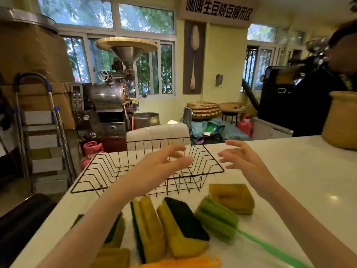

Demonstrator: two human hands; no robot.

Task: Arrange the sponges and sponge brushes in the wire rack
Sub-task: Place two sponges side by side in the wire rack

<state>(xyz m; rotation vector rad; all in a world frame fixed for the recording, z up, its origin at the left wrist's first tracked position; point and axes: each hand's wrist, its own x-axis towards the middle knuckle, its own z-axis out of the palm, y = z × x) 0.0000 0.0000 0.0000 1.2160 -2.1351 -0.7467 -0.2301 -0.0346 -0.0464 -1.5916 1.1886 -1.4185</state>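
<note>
Sponges point(182, 225) before wire rack point(108, 169)

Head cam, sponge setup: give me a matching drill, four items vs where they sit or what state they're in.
Things:
1. wire rack
2. black-topped sponge
3. green brush
4. left hand

Places or states:
A. open, fingers spread above the rack
B. nothing inside, at the counter's far edge
C. lying on the counter, long handle running toward the lower right
D. on the counter between a yellow sponge and the green brush

Pairs: 1-B, 2-D, 3-C, 4-A
</note>
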